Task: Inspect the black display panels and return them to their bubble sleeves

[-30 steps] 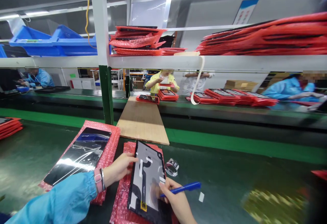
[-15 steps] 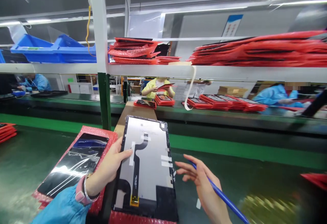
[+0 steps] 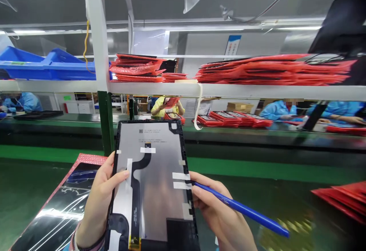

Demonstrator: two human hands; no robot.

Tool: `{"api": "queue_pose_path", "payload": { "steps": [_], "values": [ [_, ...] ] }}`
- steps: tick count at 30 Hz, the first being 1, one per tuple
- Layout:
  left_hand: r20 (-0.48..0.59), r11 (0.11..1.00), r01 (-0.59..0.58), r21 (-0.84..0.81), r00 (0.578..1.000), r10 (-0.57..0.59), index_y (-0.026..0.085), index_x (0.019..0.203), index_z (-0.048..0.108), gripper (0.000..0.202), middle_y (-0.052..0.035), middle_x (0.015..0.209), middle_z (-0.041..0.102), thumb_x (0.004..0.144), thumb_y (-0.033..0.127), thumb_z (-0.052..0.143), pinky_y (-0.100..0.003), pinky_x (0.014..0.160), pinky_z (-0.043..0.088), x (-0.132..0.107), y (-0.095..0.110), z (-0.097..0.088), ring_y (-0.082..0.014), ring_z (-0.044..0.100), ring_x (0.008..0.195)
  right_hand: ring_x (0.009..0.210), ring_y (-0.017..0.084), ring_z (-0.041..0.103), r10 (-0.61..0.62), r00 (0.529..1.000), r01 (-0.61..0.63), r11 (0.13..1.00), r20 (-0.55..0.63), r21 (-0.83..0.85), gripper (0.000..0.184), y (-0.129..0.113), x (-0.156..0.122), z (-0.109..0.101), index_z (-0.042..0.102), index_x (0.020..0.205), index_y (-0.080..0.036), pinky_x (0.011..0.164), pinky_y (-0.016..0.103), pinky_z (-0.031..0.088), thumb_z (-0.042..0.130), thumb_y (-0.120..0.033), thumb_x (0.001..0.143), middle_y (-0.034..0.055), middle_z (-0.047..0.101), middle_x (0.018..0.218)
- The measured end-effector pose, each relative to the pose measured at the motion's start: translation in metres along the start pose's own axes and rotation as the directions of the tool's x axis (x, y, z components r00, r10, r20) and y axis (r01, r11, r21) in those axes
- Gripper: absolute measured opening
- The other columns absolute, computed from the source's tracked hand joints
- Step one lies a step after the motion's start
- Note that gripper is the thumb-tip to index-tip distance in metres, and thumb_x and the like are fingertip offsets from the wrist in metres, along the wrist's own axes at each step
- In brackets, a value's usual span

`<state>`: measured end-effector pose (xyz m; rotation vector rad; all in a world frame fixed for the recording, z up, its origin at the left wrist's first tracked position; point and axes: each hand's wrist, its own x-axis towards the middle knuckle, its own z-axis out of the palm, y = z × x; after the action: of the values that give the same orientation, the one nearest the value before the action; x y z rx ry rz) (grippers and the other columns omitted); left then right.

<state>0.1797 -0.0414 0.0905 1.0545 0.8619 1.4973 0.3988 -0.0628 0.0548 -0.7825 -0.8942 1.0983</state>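
Observation:
My left hand (image 3: 98,201) grips the left edge of a tablet screen panel (image 3: 160,193), thumb on its grey back. The panel is tilted up toward me; a black flex cable and several white tape strips show on it. In my right hand (image 3: 220,209) is a slim blue pen-like tool (image 3: 243,208), its tip end at the panel's right edge beside two tape strips. Those fingertips touch or nearly touch the edge, and some are hidden behind it. Another dark glossy screen (image 3: 65,201) lies on a red bubble-wrap bag (image 3: 88,158) at the left.
A white shelf beam (image 3: 154,87) crosses ahead, carrying blue bins (image 3: 48,66) and red bag stacks (image 3: 271,69). A green-and-white post (image 3: 105,125) stands at left. More red bags (image 3: 345,199) lie at right. Co-workers sit across the bench, one in yellow (image 3: 160,106).
My right hand has moved left to the panel's right edge, bringing the blue tool with it. The panel appears nearer and further left; the camera view has shifted.

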Motion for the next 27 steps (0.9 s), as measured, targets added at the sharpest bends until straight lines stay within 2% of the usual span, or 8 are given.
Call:
{"api": "queue_pose_path", "payload": {
  "steps": [3,6,12,15,17,19,22,27],
  "values": [
    [-0.014,0.998,-0.04,0.058,0.999,0.041,0.026,0.12,0.063,0.061,-0.0031,0.111,0.075,0.062,0.032,0.08,-0.033,0.081,0.057,0.002,-0.003,-0.005,-0.0306,0.069,0.102,0.053,0.014,0.05,-0.09,0.996,0.094,0.976,0.029,-0.197,0.024,0.004,0.008,0.003,0.076,0.085,-0.023,0.048,0.025,0.044,0.08,-0.037,0.066,0.0002,0.065,0.065],
    [-0.013,0.99,-0.074,0.123,0.997,0.076,0.025,0.12,0.063,0.06,-0.0031,0.103,0.076,0.064,0.036,0.08,-0.031,0.076,0.057,0.001,-0.007,-0.007,-0.0295,0.07,0.096,0.047,0.011,0.031,-0.118,0.981,0.169,0.906,0.151,-0.387,0.02,0.004,0.018,0.007,0.07,0.074,-0.021,0.042,0.024,0.031,0.074,-0.041,0.072,-0.006,0.039,0.05],
    [-0.055,0.983,-0.091,0.157,0.993,0.1,0.023,0.119,0.063,0.053,-0.0038,0.102,0.076,0.07,0.034,0.079,-0.027,0.073,0.055,-0.008,-0.005,-0.001,-0.0267,0.07,0.095,0.048,0.009,0.022,-0.114,0.985,0.159,0.886,0.129,-0.435,0.031,0.001,0.016,0.017,0.059,0.058,-0.02,0.041,0.023,0.025,0.075,-0.041,0.072,-0.0088,0.024,0.051],
    [0.009,0.994,-0.063,0.091,0.998,0.062,0.023,0.122,0.062,0.05,-0.0038,0.107,0.075,0.074,0.031,0.076,-0.025,0.069,0.055,-0.005,-0.001,-0.003,-0.0234,0.071,0.094,0.05,0.01,0.035,-0.077,0.996,0.09,0.945,0.055,-0.314,0.026,0.007,0.011,0.012,0.068,0.065,-0.02,0.045,0.022,0.034,0.08,-0.043,0.07,-0.0054,0.043,0.053],
    [0.03,0.998,-0.052,0.039,0.998,0.051,0.023,0.118,0.063,0.047,-0.0033,0.11,0.075,0.074,0.026,0.076,-0.024,0.072,0.055,-0.001,0.001,-0.005,-0.0232,0.07,0.099,0.057,0.013,0.051,-0.058,0.998,0.058,0.976,0.008,-0.212,0.026,0.011,0.008,0.008,0.077,0.077,-0.023,0.051,0.023,0.044,0.084,-0.045,0.066,0.0004,0.063,0.067],
    [0.022,0.999,-0.039,0.005,0.999,0.039,0.022,0.116,0.064,0.045,-0.0035,0.107,0.076,0.072,0.023,0.075,-0.025,0.073,0.056,0.001,0.003,-0.005,-0.0238,0.071,0.098,0.064,0.017,0.059,-0.021,1.0,0.022,0.991,0.007,-0.133,0.029,0.012,0.008,0.006,0.08,0.081,-0.025,0.055,0.025,0.049,0.087,-0.045,0.061,0.004,0.071,0.076],
    [0.0,0.999,-0.037,-0.015,0.999,0.037,0.021,0.116,0.064,0.048,-0.004,0.105,0.076,0.069,0.022,0.076,-0.026,0.072,0.057,0.001,0.003,-0.003,-0.0235,0.072,0.093,0.058,0.015,0.057,0.045,0.996,-0.04,0.997,0.071,-0.066,0.026,0.01,0.01,0.009,0.081,0.074,-0.024,0.05,0.023,0.047,0.089,-0.043,0.058,0.0033,0.07,0.066],
    [0.025,0.998,-0.067,0.02,0.998,0.066,0.023,0.119,0.064,0.049,-0.0039,0.107,0.075,0.071,0.025,0.076,-0.025,0.075,0.055,0.001,-0.002,-0.004,-0.0205,0.071,0.091,0.051,0.012,0.048,0.048,0.999,-0.05,0.995,-0.021,-0.087,0.032,0.009,0.012,0.011,0.079,0.074,-0.02,0.047,0.023,0.042,0.087,-0.046,0.057,0.0012,0.063,0.058]
  ]
}}
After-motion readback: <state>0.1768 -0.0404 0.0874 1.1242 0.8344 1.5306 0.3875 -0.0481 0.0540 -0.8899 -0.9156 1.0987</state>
